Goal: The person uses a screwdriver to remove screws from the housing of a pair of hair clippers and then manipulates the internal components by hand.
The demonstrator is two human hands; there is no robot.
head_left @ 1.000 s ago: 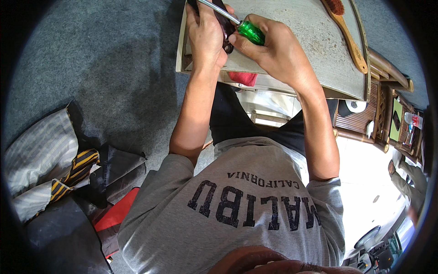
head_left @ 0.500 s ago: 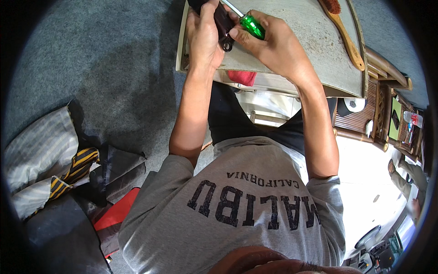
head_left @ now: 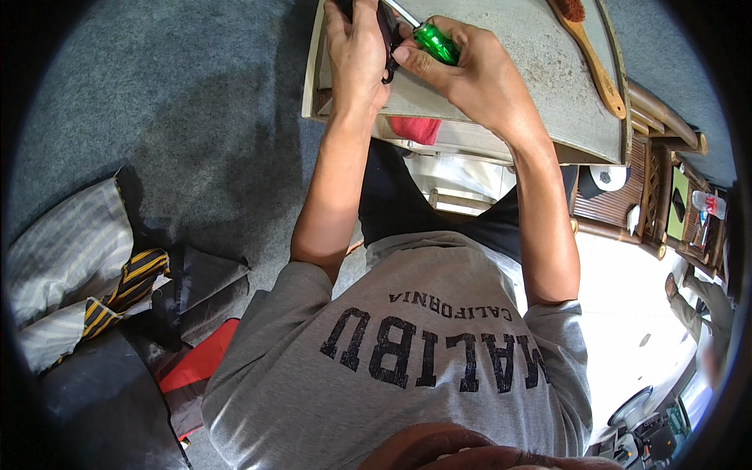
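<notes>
– Dark piece (head_left: 391,45) has turned since the earlier frame, its outline now slimmer. Fingers?
– Left hand (head_left: 356,55): fingers wrapped round it. Right hand (head_left: 471,74): fingers clamped on the screwdriver (head_left: 433,40), right of the left fingers; tip out of view.
– Elsewhere?
– Brush (head_left: 596,66) on bench (head_left: 564,102), right of the right fingers.

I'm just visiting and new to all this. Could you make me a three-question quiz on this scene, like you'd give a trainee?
1. True or false: the brush lies on the table, to the right of the tool.
2. The handle in the right grip is: (a) red, (b) green, (c) yellow.
3. What does the left grip hold?

Key: 1. True. 2. (b). 3. A dark object, partly hidden.
</notes>
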